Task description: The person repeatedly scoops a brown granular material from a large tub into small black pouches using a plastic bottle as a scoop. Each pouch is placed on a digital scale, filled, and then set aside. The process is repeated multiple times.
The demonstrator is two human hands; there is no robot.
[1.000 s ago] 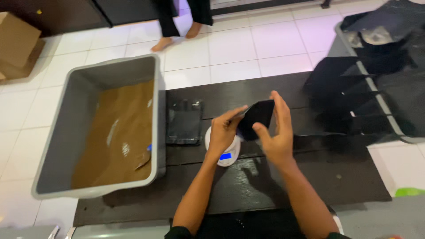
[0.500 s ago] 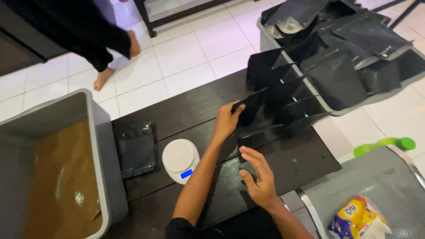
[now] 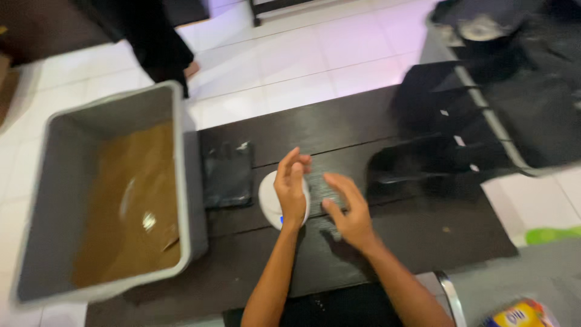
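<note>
A flat black pouch lies at nine o'clock of the round white scale, whose small blue screen glows, more black pouches crowd two o'clock, and a yellow snack packet sits at five.

The left hand hovers over a white round scale on the dark surface. The right hand is beside it, empty as far as the blur allows.

My left hand has come back from the row of black pouches and now hovers over the white scale, no longer holding a pouch. My right hand has moved in just beside the scale, fingers spread and empty. The person beyond the scale has stepped up to the grey tub.
</note>
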